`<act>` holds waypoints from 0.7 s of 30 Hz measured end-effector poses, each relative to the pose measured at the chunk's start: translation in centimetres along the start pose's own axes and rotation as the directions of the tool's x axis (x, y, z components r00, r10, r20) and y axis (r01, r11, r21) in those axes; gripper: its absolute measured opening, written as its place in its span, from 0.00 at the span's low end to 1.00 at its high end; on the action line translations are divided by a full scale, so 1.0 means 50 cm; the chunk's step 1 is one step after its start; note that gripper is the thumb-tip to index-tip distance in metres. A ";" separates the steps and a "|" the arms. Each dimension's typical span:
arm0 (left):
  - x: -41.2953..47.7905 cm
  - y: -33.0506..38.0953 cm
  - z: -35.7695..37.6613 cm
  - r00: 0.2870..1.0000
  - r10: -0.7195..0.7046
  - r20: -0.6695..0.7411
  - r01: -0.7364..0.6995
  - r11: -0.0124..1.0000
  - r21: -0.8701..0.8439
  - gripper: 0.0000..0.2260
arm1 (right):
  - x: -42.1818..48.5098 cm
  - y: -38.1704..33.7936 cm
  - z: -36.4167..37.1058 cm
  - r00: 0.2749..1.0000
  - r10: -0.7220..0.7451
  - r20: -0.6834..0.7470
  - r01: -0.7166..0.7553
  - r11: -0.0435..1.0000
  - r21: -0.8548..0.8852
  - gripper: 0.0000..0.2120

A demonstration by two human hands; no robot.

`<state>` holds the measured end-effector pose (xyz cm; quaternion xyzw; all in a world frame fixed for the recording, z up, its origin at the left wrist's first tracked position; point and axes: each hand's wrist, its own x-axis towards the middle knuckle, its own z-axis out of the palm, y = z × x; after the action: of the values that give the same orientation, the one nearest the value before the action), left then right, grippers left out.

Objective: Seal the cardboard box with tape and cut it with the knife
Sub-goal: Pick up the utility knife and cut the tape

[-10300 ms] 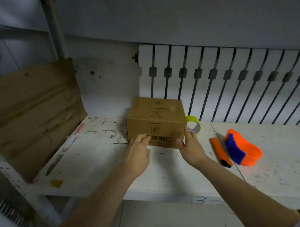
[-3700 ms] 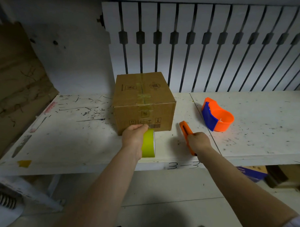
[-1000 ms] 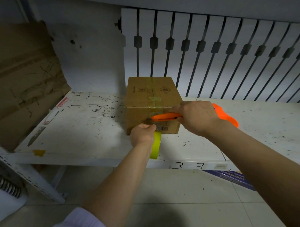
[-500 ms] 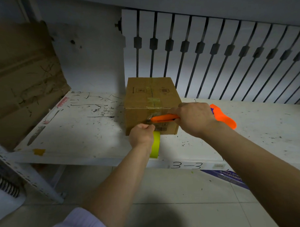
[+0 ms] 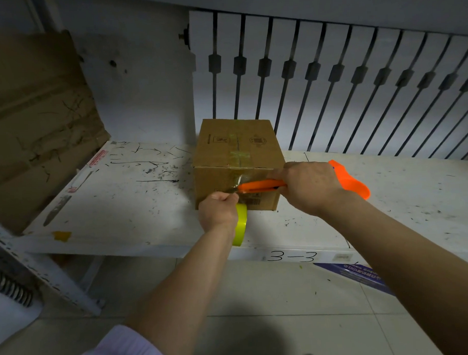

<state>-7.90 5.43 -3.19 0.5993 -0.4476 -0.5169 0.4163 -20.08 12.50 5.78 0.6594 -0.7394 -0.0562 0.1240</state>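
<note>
Cardboard box point(image 5: 237, 150) taped, knife point(image 5: 259, 186) at tape strip

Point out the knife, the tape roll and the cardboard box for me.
knife point(image 5: 259, 186), head view, on its orange handle.
tape roll point(image 5: 241, 225), head view, on its yellow outer band.
cardboard box point(image 5: 216, 156), head view, on its top face, left of the seam.
</note>
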 end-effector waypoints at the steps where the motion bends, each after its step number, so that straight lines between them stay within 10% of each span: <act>1: -0.002 -0.002 0.000 1.000 -0.005 -0.004 0.005 1.000 -0.003 0.04 | -0.001 0.000 0.000 1.000 0.002 0.003 -0.002 1.000 -0.015 0.16; 9: -0.008 -0.009 -0.011 0.998 -0.055 -0.044 0.054 0.998 -0.035 0.14 | -0.022 0.025 0.033 0.997 0.066 0.039 -0.061 0.993 -0.105 0.13; 21: -0.014 -0.003 -0.073 0.999 -0.026 0.035 0.031 0.989 -0.146 0.08 | -0.046 -0.017 0.146 0.982 0.055 0.181 -0.112 0.940 0.321 0.17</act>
<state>-4.30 6.27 -2.73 0.5649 -0.4066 -0.5641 0.4442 -20.89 14.06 -1.71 0.6315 -0.7736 0.0176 -0.0491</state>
